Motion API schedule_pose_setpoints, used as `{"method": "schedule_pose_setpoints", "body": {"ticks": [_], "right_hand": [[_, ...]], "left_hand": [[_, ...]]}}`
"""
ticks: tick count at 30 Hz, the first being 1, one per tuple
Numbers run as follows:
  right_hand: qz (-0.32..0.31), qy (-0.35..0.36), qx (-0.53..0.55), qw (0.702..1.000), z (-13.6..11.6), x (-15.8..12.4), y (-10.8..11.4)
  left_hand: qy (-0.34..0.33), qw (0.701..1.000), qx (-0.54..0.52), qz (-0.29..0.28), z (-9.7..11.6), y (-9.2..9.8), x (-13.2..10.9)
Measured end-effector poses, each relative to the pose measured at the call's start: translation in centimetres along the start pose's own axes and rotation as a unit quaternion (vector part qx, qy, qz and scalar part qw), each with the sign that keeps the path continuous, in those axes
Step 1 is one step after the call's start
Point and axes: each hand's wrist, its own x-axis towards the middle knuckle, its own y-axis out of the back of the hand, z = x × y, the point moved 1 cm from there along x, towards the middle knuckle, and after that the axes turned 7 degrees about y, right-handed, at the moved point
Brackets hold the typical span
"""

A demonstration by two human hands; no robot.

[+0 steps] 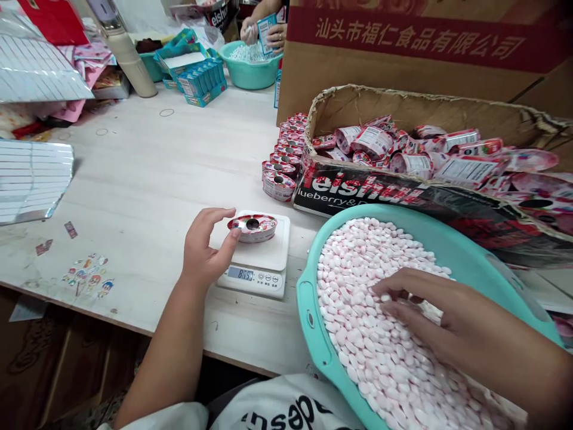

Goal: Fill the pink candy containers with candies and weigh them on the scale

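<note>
On the white digital scale [264, 260] stands a small oval red-and-white box [264, 230], its dark round hole facing up. My left hand [208, 245] is at the box's left end with thumb and index finger apart; the thumb tip overlaps the box edge, and whether it presses there I cannot tell. The scale's display [240, 273] seems to read 86.5. Over the large teal basin [308, 292] full of pale pink candies [362, 280], my right hand [430, 304] pinches a candy [385, 297] between thumb and fingertips.
Behind the basin is a cut-down carton [358, 188] heaped with similar boxes [376, 143]. A row of upright oval boxes [278, 182] lines its left side. Farther back, another person's hands [264, 33] hold a blue box above a second teal basin [250, 74]. Foil sheets [33, 179] lie left.
</note>
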Motion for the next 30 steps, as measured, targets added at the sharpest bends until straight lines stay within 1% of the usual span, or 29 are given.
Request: {"method": "schedule_pose_setpoints", "body": {"ticks": [6,14,18,22,27,30], "right_hand": [[-0.010,0.001,-0.033,0.999,-0.7,-0.1,0.0],[-0.002,0.019,-0.025,1.000,-0.7,0.1,0.0],[-0.006,0.015,-0.034,0.999,-0.6,0.3,-0.3],[-0.007,-0.003,-0.043,0.999,-0.2,0.4,-0.7],[-0.040,-0.030,-0.033,0.998,0.6,0.0,-1.2],[-0.058,-0.039,-0.030,0.997,0.3,0.0,-1.2]], "left_hand": [[0.017,1.000,0.009,0.020,0.0,0.1,0.0],[0.025,0.998,-0.005,0.058,-0.5,0.4,-0.1],[0.018,0.998,-0.005,0.058,-0.5,0.4,-0.1],[0.014,0.998,0.004,0.060,0.0,0.5,-0.3],[0.023,0.994,0.006,0.105,0.4,1.0,-0.4],[0.029,0.990,-0.020,0.138,0.2,1.3,-0.5]]}}
